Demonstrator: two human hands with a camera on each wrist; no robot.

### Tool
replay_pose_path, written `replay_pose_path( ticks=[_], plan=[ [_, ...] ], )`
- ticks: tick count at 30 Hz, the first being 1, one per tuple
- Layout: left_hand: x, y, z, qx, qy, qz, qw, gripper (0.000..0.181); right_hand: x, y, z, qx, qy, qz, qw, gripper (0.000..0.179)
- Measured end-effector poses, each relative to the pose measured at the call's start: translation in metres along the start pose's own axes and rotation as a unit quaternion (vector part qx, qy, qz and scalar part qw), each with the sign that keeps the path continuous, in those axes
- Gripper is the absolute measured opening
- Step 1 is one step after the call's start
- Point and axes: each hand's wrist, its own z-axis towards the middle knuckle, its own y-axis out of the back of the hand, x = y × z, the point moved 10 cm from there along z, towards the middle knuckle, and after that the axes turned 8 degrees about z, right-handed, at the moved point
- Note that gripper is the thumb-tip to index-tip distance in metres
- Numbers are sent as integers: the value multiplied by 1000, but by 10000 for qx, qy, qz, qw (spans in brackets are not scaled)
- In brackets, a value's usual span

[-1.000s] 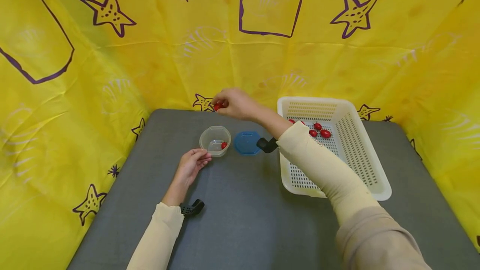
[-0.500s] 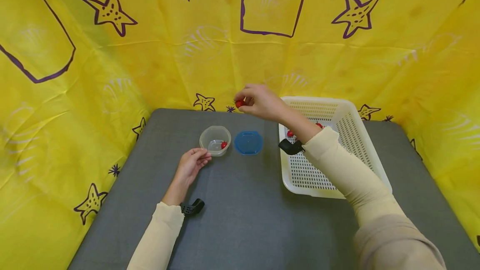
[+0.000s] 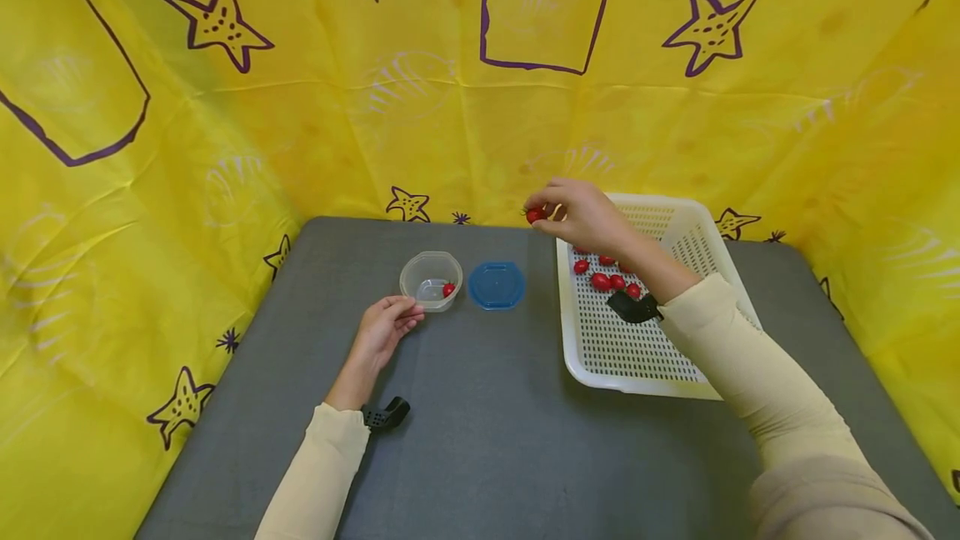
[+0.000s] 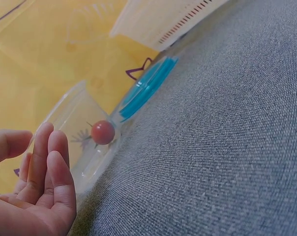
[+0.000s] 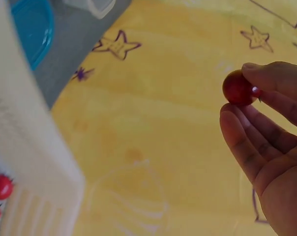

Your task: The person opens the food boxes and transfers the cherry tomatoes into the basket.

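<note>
In the head view, my right hand (image 3: 585, 213) pinches a red cherry tomato (image 3: 535, 214) above the back left corner of the white perforated basket (image 3: 567, 340). The right wrist view shows this tomato (image 5: 238, 88) between thumb and fingertips. My left hand (image 3: 384, 330) holds the near rim of a small clear plastic container (image 3: 412, 273). Inside that container lies one cherry tomato (image 4: 103, 132), its green stem showing in the left wrist view. Several more cherry tomatoes (image 3: 601, 282) lie in the basket, some of them behind my right forearm.
A blue lid (image 3: 497, 286) lies on the grey table (image 3: 480, 423) between the container and the basket. Yellow cloth (image 3: 465, 132) with starfish drawings rises behind the table and along both sides.
My right hand has moved right with the cherry tomato, from behind the container to the basket's back left corner. My left hand and the container have stayed put.
</note>
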Motion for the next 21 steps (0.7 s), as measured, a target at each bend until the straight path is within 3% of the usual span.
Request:
replay_pose_path(
  ticks=[9, 21],
  plan=[
    [1, -1, -1, -72, 71, 17, 9999, 4, -46, 18, -30, -153, -358, -70, 9992, 21],
    [1, -5, 0, -85, 99, 115, 9998, 3, -143, 24, -67, 214, -1781, -216, 9835, 25]
  ],
)
